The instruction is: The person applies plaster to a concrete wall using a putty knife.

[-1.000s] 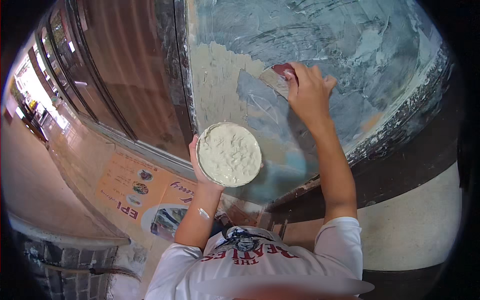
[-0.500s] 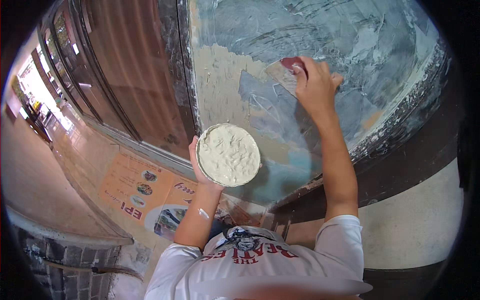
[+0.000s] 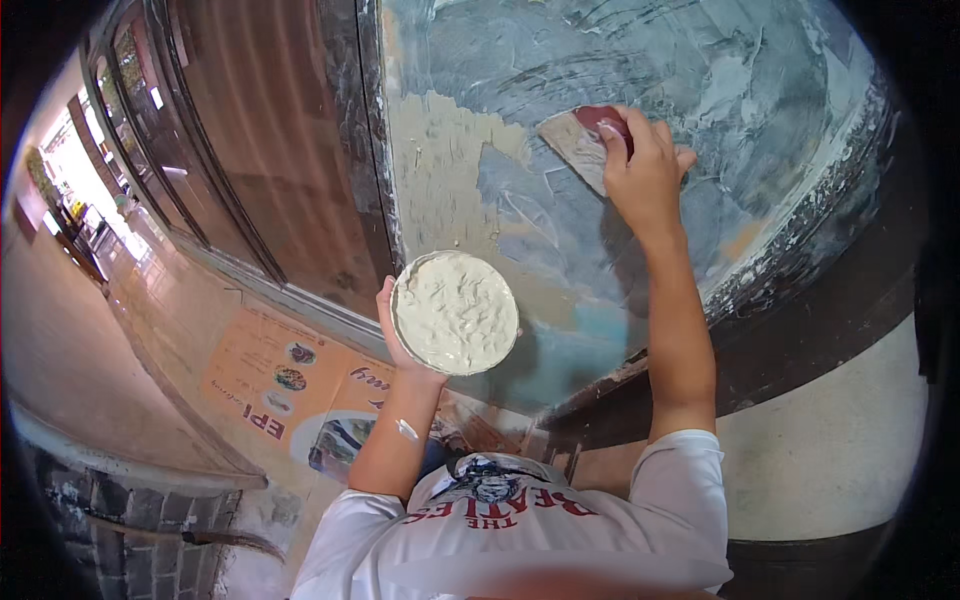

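My left hand is wrapped round the side of a round tub of pale cream putty, holding it in front of the wall. The putty's surface is lumpy and fills the tub close to its rim. My right hand grips a putty knife with a dark red handle and a wide, putty-smeared blade. The blade lies close to the blue-grey wall; whether it touches cannot be made out. A beige putty patch covers the wall's left part, left of the blade.
A dark door frame and a brown glass panel stand left of the wall. An orange printed banner lies on the floor at lower left, near a grey brick structure. A dark band edges the wall at right.
My right hand and the putty knife have shifted slightly to the right, and more of the blade and red handle shows. The tub in my left hand stays almost in place.
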`<state>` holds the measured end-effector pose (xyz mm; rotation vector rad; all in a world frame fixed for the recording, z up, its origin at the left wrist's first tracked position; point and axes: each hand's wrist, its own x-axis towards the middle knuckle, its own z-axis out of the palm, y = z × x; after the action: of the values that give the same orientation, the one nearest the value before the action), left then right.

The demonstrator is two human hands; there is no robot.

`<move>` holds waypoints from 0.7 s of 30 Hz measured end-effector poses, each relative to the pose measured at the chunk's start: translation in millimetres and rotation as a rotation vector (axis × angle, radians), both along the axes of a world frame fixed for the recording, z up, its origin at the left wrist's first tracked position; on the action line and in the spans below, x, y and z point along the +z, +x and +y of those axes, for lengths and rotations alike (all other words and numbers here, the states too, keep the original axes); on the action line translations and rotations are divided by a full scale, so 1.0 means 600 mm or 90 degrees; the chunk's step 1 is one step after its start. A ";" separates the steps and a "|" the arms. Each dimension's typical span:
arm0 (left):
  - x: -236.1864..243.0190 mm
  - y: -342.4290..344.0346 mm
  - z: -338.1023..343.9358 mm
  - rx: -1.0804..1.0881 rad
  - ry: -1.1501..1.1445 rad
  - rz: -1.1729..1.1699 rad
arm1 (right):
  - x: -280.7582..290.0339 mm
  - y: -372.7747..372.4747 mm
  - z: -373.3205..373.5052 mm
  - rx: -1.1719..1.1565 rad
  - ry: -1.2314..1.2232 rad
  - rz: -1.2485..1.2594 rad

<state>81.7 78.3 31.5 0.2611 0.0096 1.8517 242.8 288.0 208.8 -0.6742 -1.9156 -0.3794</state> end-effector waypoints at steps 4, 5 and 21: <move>0.002 0.006 0.001 0.023 -0.033 -0.003 | -0.043 -0.008 0.001 0.005 0.009 -0.095; 0.006 0.007 0.000 0.001 -0.005 -0.019 | -0.047 -0.012 0.002 0.000 -0.003 -0.122; 0.059 0.020 -0.021 0.055 0.004 0.024 | -0.050 0.084 -0.122 0.382 0.118 -0.243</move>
<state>93.9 65.5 67.2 0.3047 0.0421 1.9320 293.3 214.8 178.6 0.1208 -2.2929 -0.3070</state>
